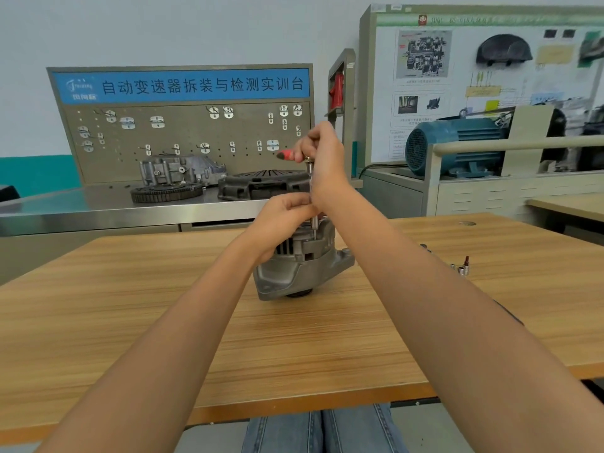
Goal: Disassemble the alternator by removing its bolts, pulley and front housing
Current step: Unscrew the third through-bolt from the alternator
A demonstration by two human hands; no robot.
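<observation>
Two hands meet over the alternator [302, 259], which I see standing near the middle of the wooden bench [130, 305], somewhat toward its far edge. My right hand [322, 158] has its fingers curled round the red handle of a driver [312, 188], whose slim steel shaft runs straight down into the top of the housing. My left hand [284, 217] pinches that shaft low down, fingers pressed together. A few small sockets [462, 266] lie toward the bench's right edge
</observation>
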